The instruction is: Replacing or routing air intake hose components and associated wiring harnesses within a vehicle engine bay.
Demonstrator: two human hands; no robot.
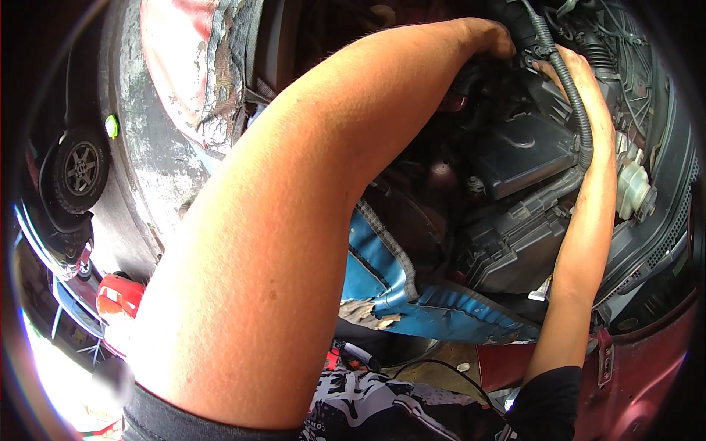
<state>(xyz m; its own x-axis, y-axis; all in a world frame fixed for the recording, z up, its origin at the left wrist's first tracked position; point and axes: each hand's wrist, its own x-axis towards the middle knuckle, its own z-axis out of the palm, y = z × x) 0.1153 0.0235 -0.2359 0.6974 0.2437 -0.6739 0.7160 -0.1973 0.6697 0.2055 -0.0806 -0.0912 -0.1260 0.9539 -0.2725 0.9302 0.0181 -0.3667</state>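
In the head view, my left hand reaches into the dark engine bay at the top, its fingers curled downward, with what they touch hidden. Just to its right, my right hand is bent around a fitting behind a black corrugated hose; its grip is partly hidden by that hose. A black rectangular box cover sits below both hands. A translucent fluid reservoir is right of my right forearm.
A blue protective cover drapes along the near side of the bay. A weathered fender with peeling paint spans the left. Beyond it are a car wheel and a red object. A maroon body panel fills the lower right.
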